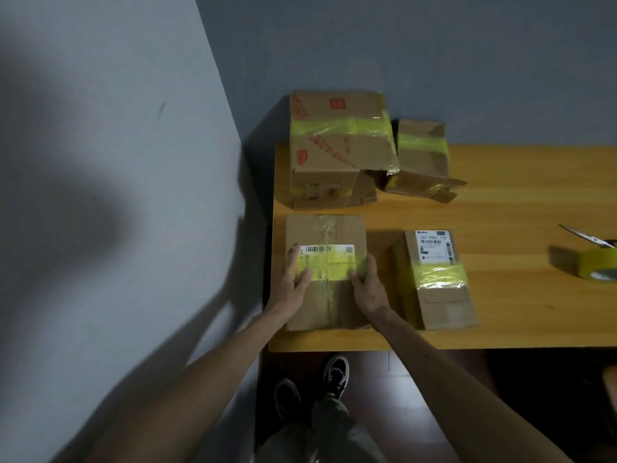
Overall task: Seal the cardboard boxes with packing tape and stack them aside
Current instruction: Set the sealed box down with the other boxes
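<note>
left hand (pixel 297 277) and right hand (pixel 367 287) flat on near box (pixel 325 305), pressing yellow tape (pixel 337 265) down; next likely grip 2 sides, lift to stack (pixel 337 142)

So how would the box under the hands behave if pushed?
The box lies on its broad face on the table, so it would probably slide, not tip. Its panels look flat, so likely stiff. The glossy yellow tape under the left hand and right hand may feel slick.
</note>
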